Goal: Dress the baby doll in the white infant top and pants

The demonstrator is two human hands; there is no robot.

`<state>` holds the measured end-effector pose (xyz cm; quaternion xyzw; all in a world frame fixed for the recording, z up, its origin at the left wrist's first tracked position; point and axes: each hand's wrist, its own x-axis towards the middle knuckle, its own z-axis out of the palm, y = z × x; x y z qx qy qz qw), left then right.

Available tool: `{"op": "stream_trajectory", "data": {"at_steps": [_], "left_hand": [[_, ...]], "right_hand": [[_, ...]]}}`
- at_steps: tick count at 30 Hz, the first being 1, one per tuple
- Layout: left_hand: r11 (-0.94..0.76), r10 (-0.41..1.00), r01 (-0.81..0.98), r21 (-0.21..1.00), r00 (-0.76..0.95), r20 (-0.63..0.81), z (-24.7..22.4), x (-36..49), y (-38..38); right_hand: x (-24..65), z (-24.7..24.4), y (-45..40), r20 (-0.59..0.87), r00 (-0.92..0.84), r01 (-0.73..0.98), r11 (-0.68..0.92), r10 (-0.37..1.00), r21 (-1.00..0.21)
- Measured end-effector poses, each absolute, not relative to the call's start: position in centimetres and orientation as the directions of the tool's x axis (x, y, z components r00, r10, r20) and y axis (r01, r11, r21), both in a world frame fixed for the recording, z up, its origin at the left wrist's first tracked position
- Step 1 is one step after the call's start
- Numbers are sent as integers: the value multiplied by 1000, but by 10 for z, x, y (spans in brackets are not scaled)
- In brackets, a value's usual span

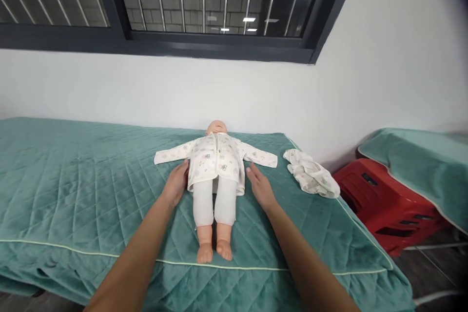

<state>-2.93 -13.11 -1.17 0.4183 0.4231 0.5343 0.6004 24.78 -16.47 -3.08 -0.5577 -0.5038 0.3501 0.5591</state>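
Observation:
A baby doll (224, 204) lies on its back on the green quilted cover, head toward the wall and bare feet toward me. It wears a white printed jacket (215, 158), its long sleeves spread out to both sides. Beside the jacket's left edge rests my left hand (177, 183), fingers stretched out and close against the cloth. On the other side, my right hand (260, 186) lies with fingers extended, just apart from the jacket below the sleeve. Neither hand grips anything. The doll's arms are hidden inside the sleeves.
Crumpled white printed clothing (311, 174) lies right of the doll near the edge of the green quilted cover (91, 190). Past that edge stands a red plastic stool (387, 204), partly under another green cloth (431, 165). A white wall (153, 87) and barred window rise behind.

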Motion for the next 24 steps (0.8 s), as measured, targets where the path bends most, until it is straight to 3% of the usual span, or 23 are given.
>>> {"op": "stream_trajectory", "data": {"at_steps": [3,9,20,24], "left_hand": [[282,948,-484,829,272,-164,-4,-18,-112],[403,887,-545,735,432,-165,-1,-3,-78],[442,877,-622,646,451,-166,2,20,-17],[450,879,-638,625,441,-183,-2,29,0]], "right_hand": [[254,-24,-147,76,249,-45,90,965,-995],[247,-13,-124,21,89,-335,49,996,-941],[261,1,-71,44,32,-418,54,998,-907],[264,0,-62,80,77,-270,98,994,-958]]}}
